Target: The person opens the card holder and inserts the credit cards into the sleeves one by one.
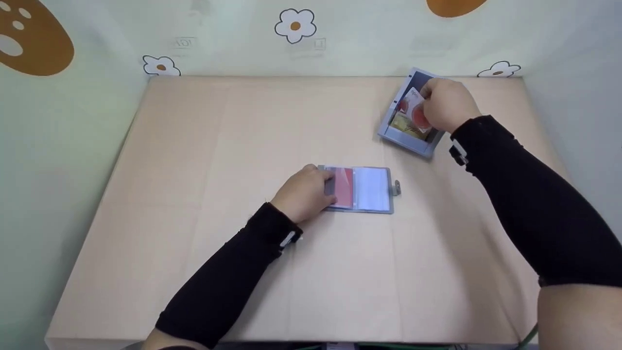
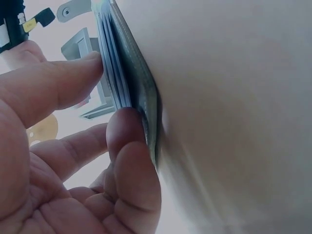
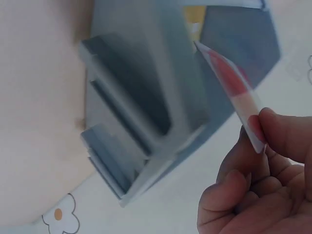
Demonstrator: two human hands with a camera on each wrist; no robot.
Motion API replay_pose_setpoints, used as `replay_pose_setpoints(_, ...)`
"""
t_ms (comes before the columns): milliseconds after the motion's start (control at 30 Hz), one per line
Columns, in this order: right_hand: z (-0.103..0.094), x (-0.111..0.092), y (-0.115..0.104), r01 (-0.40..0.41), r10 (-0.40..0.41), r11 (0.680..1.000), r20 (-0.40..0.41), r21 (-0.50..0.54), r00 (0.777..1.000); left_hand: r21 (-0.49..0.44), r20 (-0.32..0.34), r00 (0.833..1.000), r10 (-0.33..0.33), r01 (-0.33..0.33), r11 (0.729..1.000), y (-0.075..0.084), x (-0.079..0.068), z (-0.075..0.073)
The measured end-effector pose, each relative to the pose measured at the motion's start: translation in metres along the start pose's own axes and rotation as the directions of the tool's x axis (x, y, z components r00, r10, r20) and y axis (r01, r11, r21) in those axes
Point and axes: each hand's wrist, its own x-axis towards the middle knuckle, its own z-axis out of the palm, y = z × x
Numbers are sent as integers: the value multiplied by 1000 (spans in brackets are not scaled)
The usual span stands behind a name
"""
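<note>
A small card holder (image 1: 373, 189) lies spread on the table, with a red card (image 1: 344, 188) in its left sleeve and a pale sleeve on the right. My left hand (image 1: 303, 194) grips its left edge; in the left wrist view the thumb (image 2: 73, 83) lies against the stacked sleeves (image 2: 114, 63) and a fingertip is at the edge. At the back right, my right hand (image 1: 449, 103) pinches a white card with red print (image 1: 416, 109) between thumb and finger. This card overlaps a blue-grey open box-like holder (image 1: 407, 140), where a yellowish card (image 1: 408, 125) shows.
A metal snap on a strap (image 1: 397, 187) sticks out from the card holder's right side. The beige-covered table (image 1: 218, 136) meets a pale wall (image 1: 359, 39) with printed flowers at the back. A green cable (image 1: 527, 336) runs by the front right edge.
</note>
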Motion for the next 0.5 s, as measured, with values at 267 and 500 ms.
replay_pose_setpoints(267, 3, -35, -21, 50, -51, 987, 1, 155, 999, 10, 1, 1000, 4, -4, 1000, 1, -1, -1)
replay_pose_setpoints(500, 28, -66, -36, 140, -164, 952, 70, 271, 984, 18, -19, 1000, 7, -7, 1000, 0, -1, 0)
